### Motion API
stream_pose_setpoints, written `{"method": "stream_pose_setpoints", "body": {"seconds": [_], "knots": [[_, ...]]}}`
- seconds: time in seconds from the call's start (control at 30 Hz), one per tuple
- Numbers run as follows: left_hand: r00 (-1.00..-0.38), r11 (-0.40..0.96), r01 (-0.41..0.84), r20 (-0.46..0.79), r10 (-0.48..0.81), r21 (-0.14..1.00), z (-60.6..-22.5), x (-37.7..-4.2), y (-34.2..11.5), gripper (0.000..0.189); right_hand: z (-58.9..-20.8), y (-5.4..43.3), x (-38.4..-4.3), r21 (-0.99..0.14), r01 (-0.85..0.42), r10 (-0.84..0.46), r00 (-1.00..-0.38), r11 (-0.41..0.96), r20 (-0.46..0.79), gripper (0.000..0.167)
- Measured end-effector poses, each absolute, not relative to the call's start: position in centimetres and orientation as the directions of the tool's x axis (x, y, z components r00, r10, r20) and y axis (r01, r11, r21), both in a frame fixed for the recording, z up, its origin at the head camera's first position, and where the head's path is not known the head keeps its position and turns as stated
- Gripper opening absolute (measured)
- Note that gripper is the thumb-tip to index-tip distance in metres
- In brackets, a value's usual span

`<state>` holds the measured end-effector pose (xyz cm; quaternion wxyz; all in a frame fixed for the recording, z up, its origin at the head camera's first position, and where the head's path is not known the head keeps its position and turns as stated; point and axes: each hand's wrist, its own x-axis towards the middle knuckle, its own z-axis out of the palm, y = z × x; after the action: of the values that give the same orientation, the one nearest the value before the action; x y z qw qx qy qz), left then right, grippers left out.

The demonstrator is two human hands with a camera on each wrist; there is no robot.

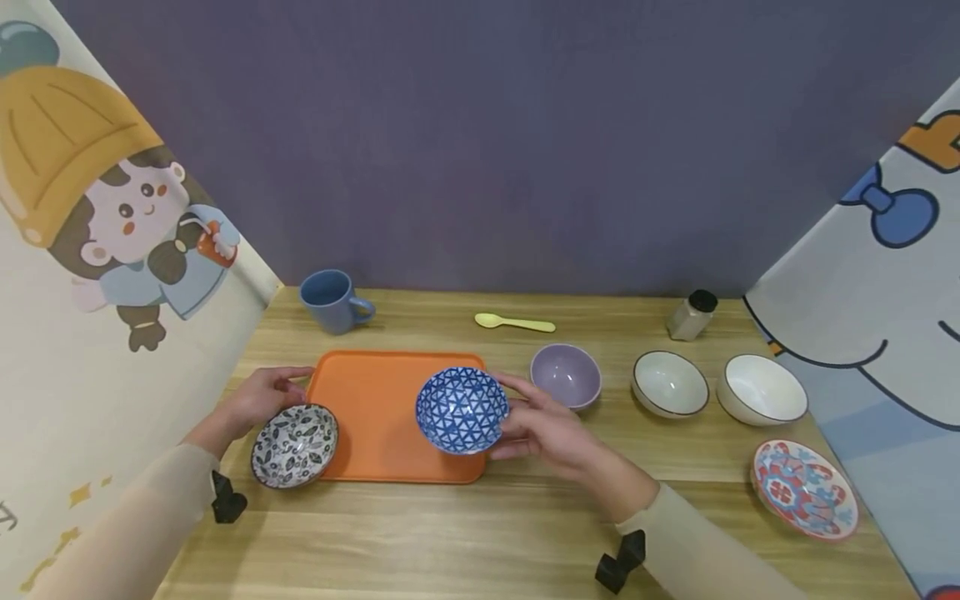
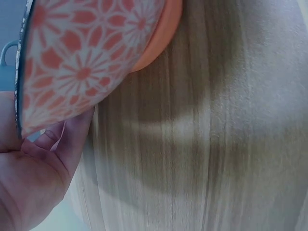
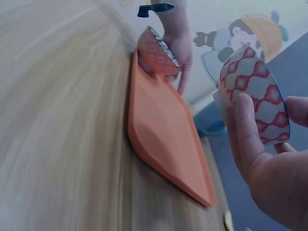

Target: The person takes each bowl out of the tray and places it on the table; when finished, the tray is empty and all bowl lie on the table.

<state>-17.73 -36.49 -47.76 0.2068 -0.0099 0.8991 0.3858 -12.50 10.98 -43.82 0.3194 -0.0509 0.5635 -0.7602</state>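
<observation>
My left hand (image 1: 261,400) grips the rim of a bowl (image 1: 294,447) with a black-and-white leaf pattern inside. That bowl is tilted over the left end of an orange tray (image 1: 375,400); in the left wrist view its outer wall (image 2: 84,72) has coral flowers. With my right hand (image 1: 551,429) I hold a second bowl (image 1: 462,410), blue and white triangles inside, above the tray's right part. The right wrist view shows its red-and-white outside (image 3: 252,91), fingers along the wall and thumb near the rim.
A blue mug (image 1: 330,302) and a yellow spoon (image 1: 516,322) lie behind the tray. To the right are a purple bowl (image 1: 566,377), two white bowls (image 1: 670,383), a red-and-blue patterned bowl (image 1: 805,489) and a black-lidded jar (image 1: 692,317). Walls (image 1: 480,150) bound the table's back and sides.
</observation>
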Motion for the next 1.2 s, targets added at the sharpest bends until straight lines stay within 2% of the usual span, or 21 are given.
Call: {"method": "stream_pose_setpoints", "body": {"seconds": [0.2, 0.6, 0.77, 1.0, 1.2], "knots": [[-0.913, 0.682, -0.201, -0.387, 0.131, 0.704, -47.8, -17.7, -36.6, 0.055, -43.1, 14.9, -11.7, -0.911, 0.373, -0.515, -0.823, -0.175, -0.238, 0.077], [-0.908, 0.584, -0.203, -0.374, 0.188, 0.786, -48.4, -17.8, -37.2, 0.057, -42.9, 24.0, -9.1, -0.939, 0.306, -0.430, -0.877, -0.157, -0.214, 0.074], [-0.906, 0.587, -0.214, -0.384, 0.180, 0.781, -48.4, -18.0, -37.1, 0.056, -43.2, 27.0, -7.6, -0.938, 0.329, -0.368, -0.890, -0.111, -0.269, 0.073], [-0.905, 0.594, -0.211, -0.384, 0.180, 0.776, -48.4, -18.2, -37.1, 0.056, -44.6, 29.8, -5.3, -0.927, 0.368, -0.208, -0.915, -0.076, -0.346, 0.076], [-0.900, 0.602, -0.230, -0.403, 0.168, 0.765, -48.3, -18.0, -37.1, 0.057, -45.9, 31.5, -3.7, -0.901, 0.425, -0.145, -0.900, -0.089, -0.410, 0.078]]}}
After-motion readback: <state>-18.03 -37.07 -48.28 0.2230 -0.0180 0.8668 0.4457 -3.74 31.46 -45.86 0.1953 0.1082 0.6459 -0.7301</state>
